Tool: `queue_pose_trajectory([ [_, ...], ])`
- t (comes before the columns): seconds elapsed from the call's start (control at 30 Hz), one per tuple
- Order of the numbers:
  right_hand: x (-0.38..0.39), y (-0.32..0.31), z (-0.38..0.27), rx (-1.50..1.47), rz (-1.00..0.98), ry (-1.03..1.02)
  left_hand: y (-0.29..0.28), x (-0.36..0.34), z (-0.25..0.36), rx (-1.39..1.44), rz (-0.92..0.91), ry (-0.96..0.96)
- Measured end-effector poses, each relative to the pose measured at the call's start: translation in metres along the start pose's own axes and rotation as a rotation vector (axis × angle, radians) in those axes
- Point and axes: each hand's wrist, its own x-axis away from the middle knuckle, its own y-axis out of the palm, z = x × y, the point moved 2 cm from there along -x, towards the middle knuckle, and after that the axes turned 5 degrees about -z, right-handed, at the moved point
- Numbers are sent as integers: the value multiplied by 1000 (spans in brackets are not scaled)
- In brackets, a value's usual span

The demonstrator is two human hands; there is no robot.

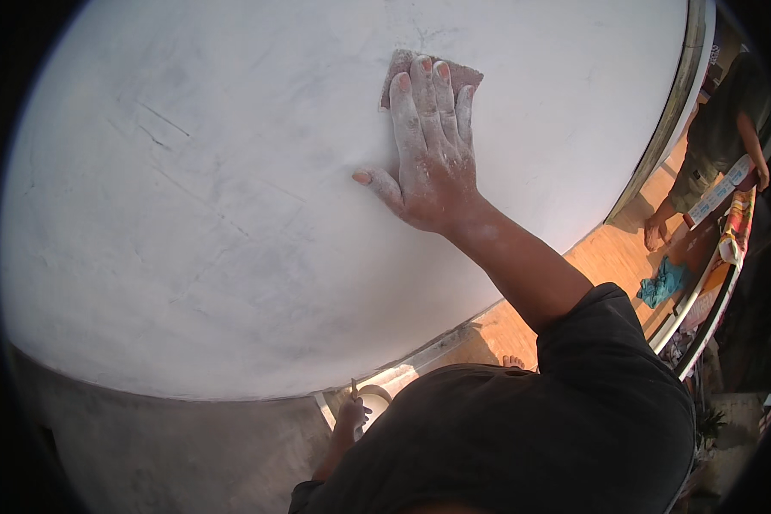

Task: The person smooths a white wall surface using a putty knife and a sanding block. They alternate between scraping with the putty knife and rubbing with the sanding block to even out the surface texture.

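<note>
My right hand (421, 154), dusted white, lies flat with outstretched fingers on a reddish-brown square of sandpaper (392, 67), pressing it against the pale wall (231, 171). The thumb rests apart on the wall, which bears faint dark scratches. Low in the frame, my left hand (351, 413) is closed on a narrow upright tool (354, 385), perhaps a scraper, beside a round container (375, 407) of white material. The rest of that container is hidden behind my dark shirt.
Another person (718, 128), barefoot, stands at the right on the wooden-coloured floor (600, 257), beside a railing (690, 308) draped with colourful cloth (737, 223). A teal rag (661, 281) lies on the floor. A dark vertical edge (651, 171) borders the wall's right side.
</note>
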Motion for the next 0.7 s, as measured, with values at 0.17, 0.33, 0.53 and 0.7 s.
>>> queue_pose_trajectory([
  [0.17,39,1,4,-43,-59,65,-10,56,114,-199,-1,346],
  [0.33,-54,-15,7,-27,127,-60,-35,138,222,-300,189,847],
  [0.53,55,9,1,-42,-129,12,-86,227,274,-56,737,1176],
  [0.7,-37,-16,11,-8,64,-7,-106,252,293,-277,1331,1303],
])
